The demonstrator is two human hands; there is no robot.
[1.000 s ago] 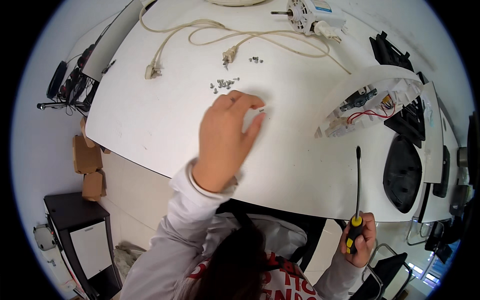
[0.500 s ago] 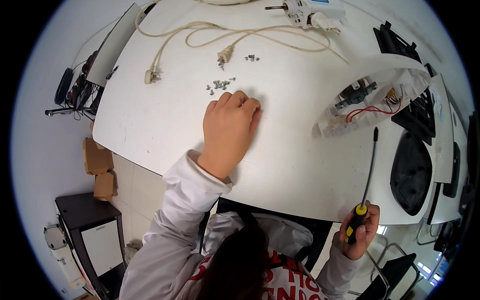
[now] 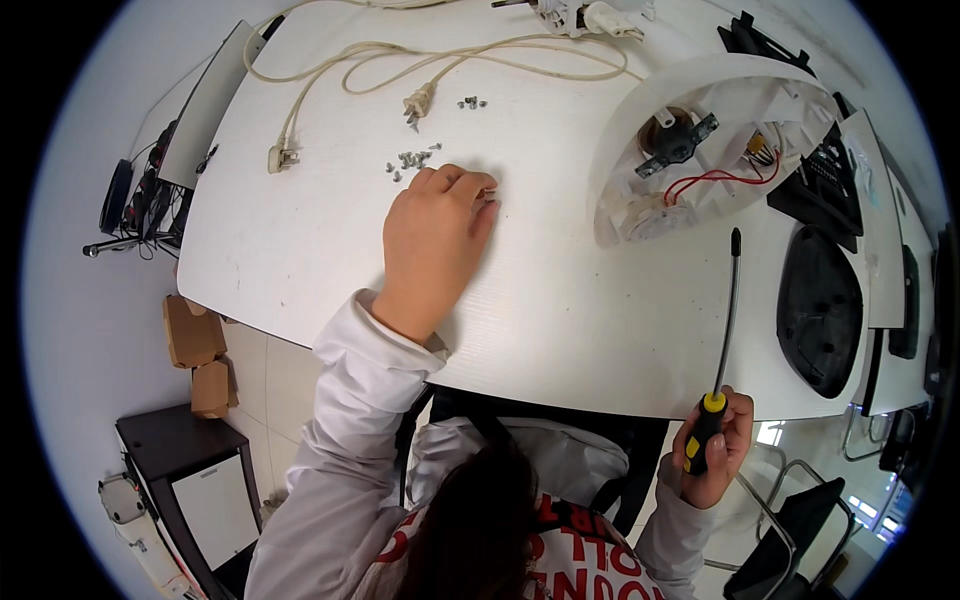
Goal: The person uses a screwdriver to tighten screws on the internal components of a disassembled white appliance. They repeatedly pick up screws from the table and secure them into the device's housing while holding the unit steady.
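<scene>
Left hand [image 3: 430,240] curled low at the white table [image 3: 560,330], thumb and forefinger nearly meeting; can't tell if they pinch a screw. Loose screws [image 3: 413,160] lie just beyond my knuckles. My right hand [image 3: 726,452] grips a screwdriver [image 3: 706,432], blade pointing away. White housing [image 3: 612,190] with red wires rests rightward. Looks like screw-picking; next move, I judge, calls for a fine fingertip pinch, blade clear.

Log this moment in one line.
left hand: near loose screws, fingertips close together, grip unclear | right hand: holding black-yellow screwdriver, tip pointing away | table: white curved housing at right
</scene>
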